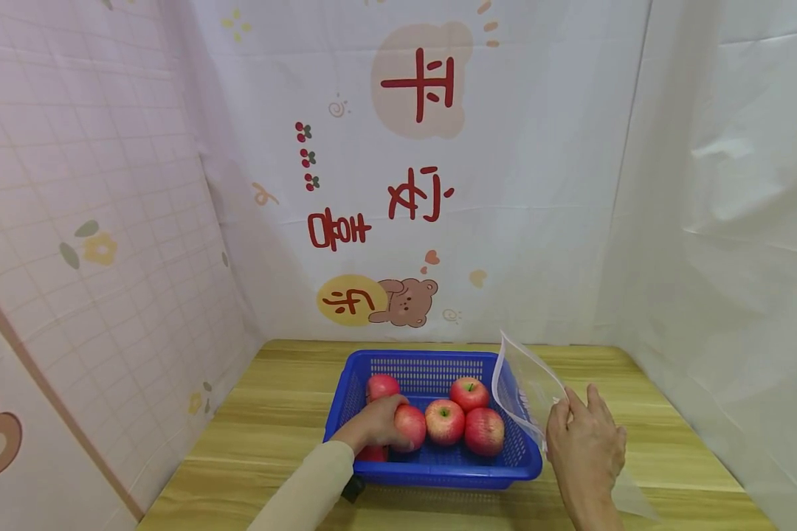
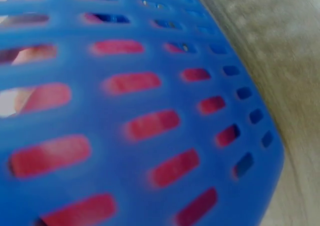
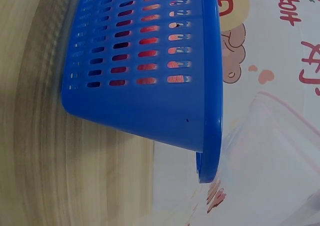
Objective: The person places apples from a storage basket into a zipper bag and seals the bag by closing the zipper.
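My left hand (image 1: 375, 422) reaches over the near left side of a blue plastic basket (image 1: 438, 470) and grips a red apple (image 1: 412, 428). Several other apples (image 1: 444, 422) lie around it in the basket, one of them partly covered by the left hand. At the basket's right end, my right hand (image 1: 587, 446) pinches the edge of a clear plastic bag (image 1: 536, 380), whose mouth gapes toward the basket. In the left wrist view, the slotted basket wall (image 2: 115, 131) fills most of the picture, with red apples showing through. The right wrist view has the bag (image 3: 270, 156) beside the basket rim (image 3: 212, 86).
The basket stands on a wood-grain table (image 1: 266, 413). A printed white cloth (image 1: 538, 184) hangs behind the table, with more cloth at the left and right sides. A dark band (image 1: 353, 488) shows by the left wrist.
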`<state>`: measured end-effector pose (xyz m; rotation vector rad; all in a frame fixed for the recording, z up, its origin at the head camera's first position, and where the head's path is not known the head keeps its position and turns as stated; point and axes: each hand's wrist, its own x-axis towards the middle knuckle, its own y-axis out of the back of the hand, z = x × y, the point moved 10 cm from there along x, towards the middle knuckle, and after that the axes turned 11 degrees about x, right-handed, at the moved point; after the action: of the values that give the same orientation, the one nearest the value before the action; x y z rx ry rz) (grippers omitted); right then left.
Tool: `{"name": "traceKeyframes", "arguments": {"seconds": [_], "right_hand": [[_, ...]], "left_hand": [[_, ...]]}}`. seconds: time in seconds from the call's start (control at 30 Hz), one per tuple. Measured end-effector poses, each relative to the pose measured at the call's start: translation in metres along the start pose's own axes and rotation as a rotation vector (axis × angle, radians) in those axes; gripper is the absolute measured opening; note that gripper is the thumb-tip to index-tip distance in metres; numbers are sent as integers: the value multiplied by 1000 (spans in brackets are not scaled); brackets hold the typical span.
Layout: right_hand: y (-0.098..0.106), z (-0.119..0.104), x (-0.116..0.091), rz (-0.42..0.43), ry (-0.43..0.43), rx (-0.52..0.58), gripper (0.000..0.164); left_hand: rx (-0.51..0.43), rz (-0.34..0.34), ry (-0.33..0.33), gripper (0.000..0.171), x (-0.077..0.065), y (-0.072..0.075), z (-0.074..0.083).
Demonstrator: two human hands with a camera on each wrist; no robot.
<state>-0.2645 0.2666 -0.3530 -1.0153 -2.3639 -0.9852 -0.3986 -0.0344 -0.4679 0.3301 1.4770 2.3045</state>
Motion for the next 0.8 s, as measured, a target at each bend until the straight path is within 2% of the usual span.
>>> {"name": "traceKeyframes", "arguments": {"seconds": [0.2, 0.53, 0.8], "right_hand": [[-1, 2, 0, -10, -12, 4, 36], [0, 2, 0, -5, -12, 10, 36], [1, 1, 0, 4, -7, 9, 35]], "left_hand": [[-102, 28, 26, 75, 4, 2, -6], [-245, 112, 28, 78, 3, 26, -7], [-277, 145, 53, 81, -1, 35, -7]]}}
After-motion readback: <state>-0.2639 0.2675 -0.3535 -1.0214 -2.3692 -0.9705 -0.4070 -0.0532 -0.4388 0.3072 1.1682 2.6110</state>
